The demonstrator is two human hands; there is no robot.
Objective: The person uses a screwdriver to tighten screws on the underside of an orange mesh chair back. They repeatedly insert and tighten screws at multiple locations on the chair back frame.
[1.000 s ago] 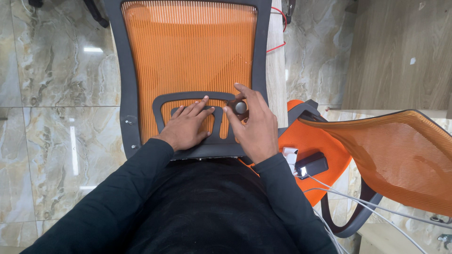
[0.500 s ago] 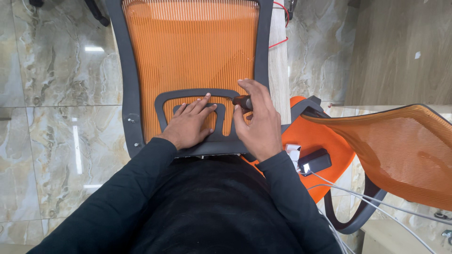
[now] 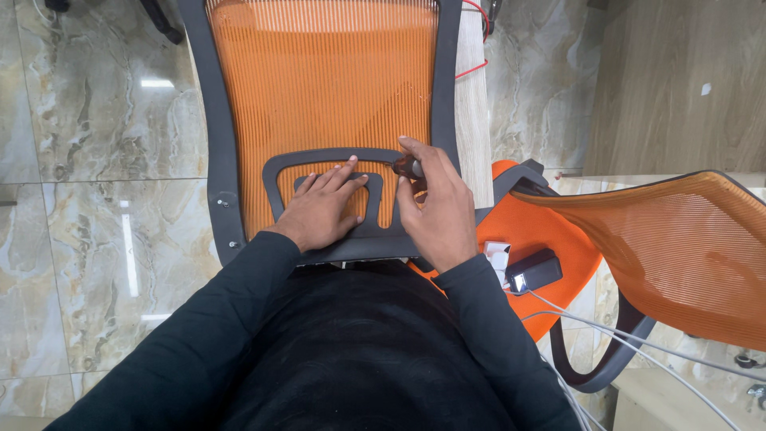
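Observation:
An orange mesh chair back [image 3: 327, 96] with a dark grey frame lies in front of me. Its grey lumbar bracket [image 3: 281, 168] sits at the lower middle. My left hand [image 3: 319, 211] rests flat on that bracket, fingers pointing toward the right. My right hand [image 3: 435, 211] is closed around a screwdriver [image 3: 408, 168] with a dark reddish handle. The thin shaft runs leftward to the bracket, close to my left fingertips. Its tip is too small to make out.
A second orange mesh chair back [image 3: 678, 247] leans at the right over an orange seat [image 3: 531, 231]. A small black box [image 3: 535, 270] and a white packet [image 3: 496, 255] lie on that seat. White cables [image 3: 638, 343] trail to the lower right. Marble floor tiles [image 3: 96, 160] lie to the left.
My right hand has shifted slightly and the screwdriver handle has turned in it. My left hand has stayed on the bracket.

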